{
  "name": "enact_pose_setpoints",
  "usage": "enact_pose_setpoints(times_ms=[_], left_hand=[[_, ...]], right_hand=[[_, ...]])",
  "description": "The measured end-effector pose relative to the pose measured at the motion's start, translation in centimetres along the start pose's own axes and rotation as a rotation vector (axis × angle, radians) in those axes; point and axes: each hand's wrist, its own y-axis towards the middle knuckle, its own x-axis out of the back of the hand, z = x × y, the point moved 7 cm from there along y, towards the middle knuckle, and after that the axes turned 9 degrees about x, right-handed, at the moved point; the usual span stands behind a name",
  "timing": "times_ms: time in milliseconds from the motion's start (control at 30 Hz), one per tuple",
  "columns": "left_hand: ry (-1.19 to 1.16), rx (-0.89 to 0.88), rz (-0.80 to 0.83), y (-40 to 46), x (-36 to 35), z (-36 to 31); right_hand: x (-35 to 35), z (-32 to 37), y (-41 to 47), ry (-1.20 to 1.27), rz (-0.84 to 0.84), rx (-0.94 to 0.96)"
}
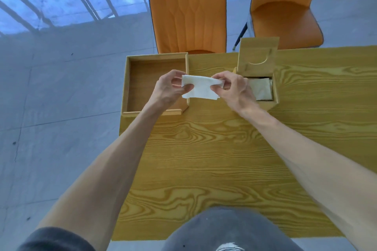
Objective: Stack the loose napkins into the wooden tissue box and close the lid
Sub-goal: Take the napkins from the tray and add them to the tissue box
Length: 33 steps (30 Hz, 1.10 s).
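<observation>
2 hands, left hand (169,87), right hand (234,91), each grip pinching napkin (201,89) stretched between

A dining area, likely: wood-grain table (204,159), two orange padded chairs (187,8), grey tiled floor (61,87).

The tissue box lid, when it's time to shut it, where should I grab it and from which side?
Probably the lid's free top edge, reached from above with the right hand. It stands upright, hinged at the far side of the tissue box, so that edge should swing it down.
</observation>
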Motion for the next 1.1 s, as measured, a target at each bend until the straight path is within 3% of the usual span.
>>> enact_pose_setpoints(times_ms=[400,767,1100], left_hand=[[-0.011,0.008,0.022,0.7,-12.7,-5.9],[0.153,0.122,-0.147,0.8,-15.7,-5.9],[0.303,0.101,-0.186,2.2,-16.2,-5.3]], right_hand=[[11.1,-9.3,-1.9,0.046,-0.17,-0.075],[10.9,-13.2,-1.3,0.019,-0.15,-0.15],[9.9,-14.6,-0.2,-0.097,-0.086,-0.12]])
